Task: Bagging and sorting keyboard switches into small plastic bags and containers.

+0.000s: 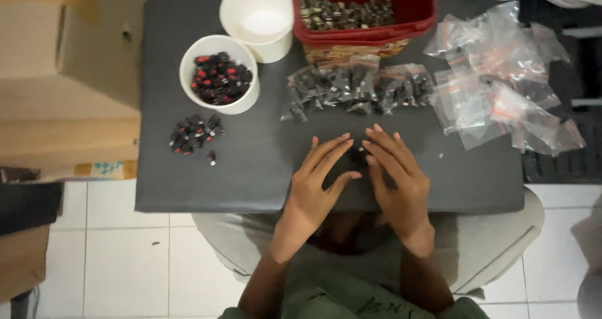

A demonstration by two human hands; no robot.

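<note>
Near the front middle of the dark surface (251,181), both my hands lie palm-down, side by side. My left hand (316,184) has its fingers (329,150) stretched long and only slightly fanned, pointing away from me and a little to the right; the thumb bends inward toward the other hand. My right hand (398,178) mirrors it, fingers (385,145) extended and leaning a little leftward, so the tips of both hands nearly meet. Between them sits a small dark piece (357,157) (mostly hidden by my fingertips), touched by them from both sides; I cannot tell which way it points or how its long axis runs, nor whether I truly pinch it.

Further back, just beyond my fingertips, a row of small filled clear bags (357,88) runs left to right across the surface. Behind that stands a red bin (420,9) holding dark parts. To the right lies a loose heap of empty clear bags (501,81). On the left stand two white cups: one (219,74) full of black-and-red parts, one (260,18) empty, and a little pile of the same parts (194,133) lies near the left edge
</note>
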